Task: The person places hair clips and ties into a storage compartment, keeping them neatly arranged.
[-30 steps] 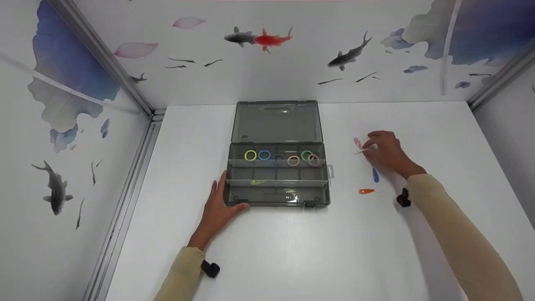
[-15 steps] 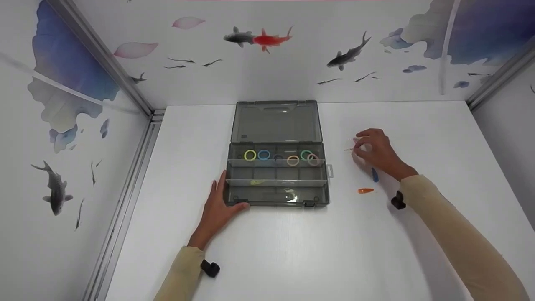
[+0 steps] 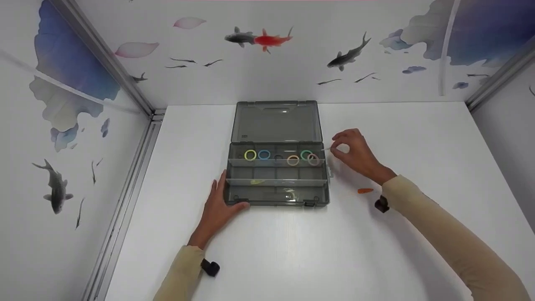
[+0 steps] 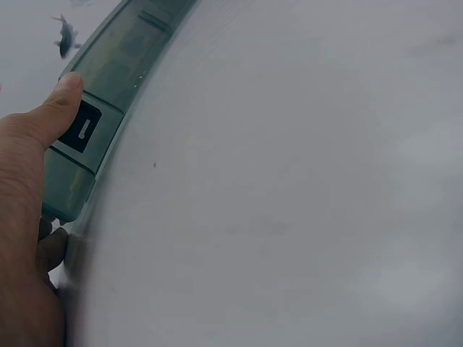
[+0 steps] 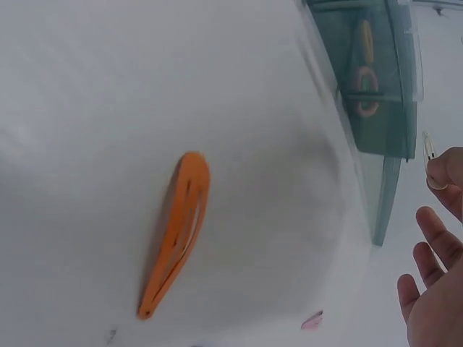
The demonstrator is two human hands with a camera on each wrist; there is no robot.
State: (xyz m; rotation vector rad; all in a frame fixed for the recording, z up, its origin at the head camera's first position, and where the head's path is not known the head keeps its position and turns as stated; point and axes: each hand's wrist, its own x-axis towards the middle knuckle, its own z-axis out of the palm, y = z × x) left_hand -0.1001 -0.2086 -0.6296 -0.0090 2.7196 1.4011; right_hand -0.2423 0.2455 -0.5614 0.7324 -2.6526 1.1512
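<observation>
A dark translucent storage case [image 3: 276,193] lies with its lid [image 3: 276,123] raised at the back. My left hand [image 3: 217,212] grips its front left corner, fingers along the side and thumb [image 4: 61,108] on the front face. Between thumb and forefinger, my right hand [image 3: 355,152] pinches a pale snap hair clip [image 5: 428,148] close to the case's right edge. An orange hair clip [image 5: 181,224] lies on the table below the right wrist. Part of a pink hair clip [image 5: 312,320] shows farther off.
Several coloured rings, among them a blue ring [image 3: 259,154], stand in the case's back row. A small yellow piece [image 3: 256,182] sits at the front divider. White panels enclose the table [image 3: 284,259] at the back and sides.
My right hand has moved left with the pale hair clip, from the right of the table to the case's edge. The blue clip is now hidden by the right arm. The left hand stays put.
</observation>
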